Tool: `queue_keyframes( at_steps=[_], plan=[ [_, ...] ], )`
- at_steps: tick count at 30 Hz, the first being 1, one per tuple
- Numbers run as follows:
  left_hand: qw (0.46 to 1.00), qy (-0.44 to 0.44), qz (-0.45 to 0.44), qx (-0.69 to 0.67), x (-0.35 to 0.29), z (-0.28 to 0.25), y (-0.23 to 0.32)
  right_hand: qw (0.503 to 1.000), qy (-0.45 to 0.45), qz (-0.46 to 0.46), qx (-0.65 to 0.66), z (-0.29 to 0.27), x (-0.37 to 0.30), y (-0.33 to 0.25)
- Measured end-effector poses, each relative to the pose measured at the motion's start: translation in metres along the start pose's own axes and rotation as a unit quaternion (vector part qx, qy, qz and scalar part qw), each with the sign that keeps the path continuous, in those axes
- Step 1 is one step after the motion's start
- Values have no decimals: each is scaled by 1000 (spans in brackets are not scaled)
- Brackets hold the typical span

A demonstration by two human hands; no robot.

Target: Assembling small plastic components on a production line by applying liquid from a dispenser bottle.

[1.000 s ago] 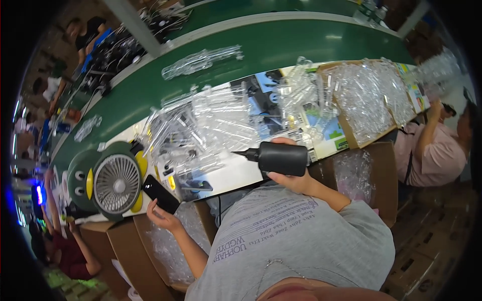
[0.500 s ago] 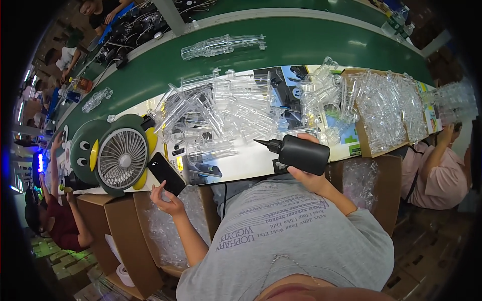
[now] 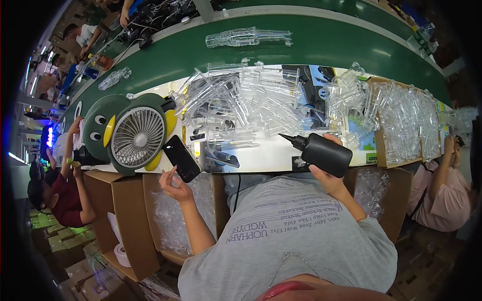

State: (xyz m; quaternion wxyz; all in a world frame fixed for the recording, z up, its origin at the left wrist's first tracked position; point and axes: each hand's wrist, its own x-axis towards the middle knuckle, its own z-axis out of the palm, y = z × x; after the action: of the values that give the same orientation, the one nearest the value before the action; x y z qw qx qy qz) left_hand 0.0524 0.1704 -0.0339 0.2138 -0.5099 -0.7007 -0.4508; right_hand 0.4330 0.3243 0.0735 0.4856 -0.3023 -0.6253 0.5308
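In my right hand point(image 3: 330, 181) is a black squeeze bottle point(image 3: 329, 156) with a pointed nozzle. It lies tilted on its side above the table's front edge, the tip facing left over the white sheet. My left hand point(image 3: 175, 187) has its fingers apart and holds nothing. Its fingertips hover by the lower left edge of a dark smartphone point(image 3: 183, 159); I cannot tell if they touch it. Beyond both hands spreads a loose heap of clear plastic tube-like parts point(image 3: 251, 98).
A green penguin-shaped fan point(image 3: 138, 136) stands left of the phone. At the right, an open cardboard box point(image 3: 379, 145) holds many clear parts. One clear part point(image 3: 248, 37) lies farther back on the green table point(image 3: 321, 47). Cardboard boxes point(image 3: 133, 220) stand below the front edge. People sit at both sides.
The whole view has shifted, so the table and its things appear farther right. My hands, the bottle and the phone keep about the same places relative to one another.
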Motion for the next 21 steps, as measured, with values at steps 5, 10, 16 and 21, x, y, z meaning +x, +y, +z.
queue_keyframes(
  at_steps=[5,10,16,21],
  plan=[
    [1000,0,-1,8,3,2,2,1000,0,0,-1,2,-2,0],
    [999,30,12,-27,0,2,1,1000,-1,10,-16,2,-4,2],
    [999,18,24,-28,-3,-2,4,999,-12,37,0,2,-9,2],
    [999,14,7,-32,-9,-2,4,1000,-1,4,-19,6,-5,0]
  ],
)
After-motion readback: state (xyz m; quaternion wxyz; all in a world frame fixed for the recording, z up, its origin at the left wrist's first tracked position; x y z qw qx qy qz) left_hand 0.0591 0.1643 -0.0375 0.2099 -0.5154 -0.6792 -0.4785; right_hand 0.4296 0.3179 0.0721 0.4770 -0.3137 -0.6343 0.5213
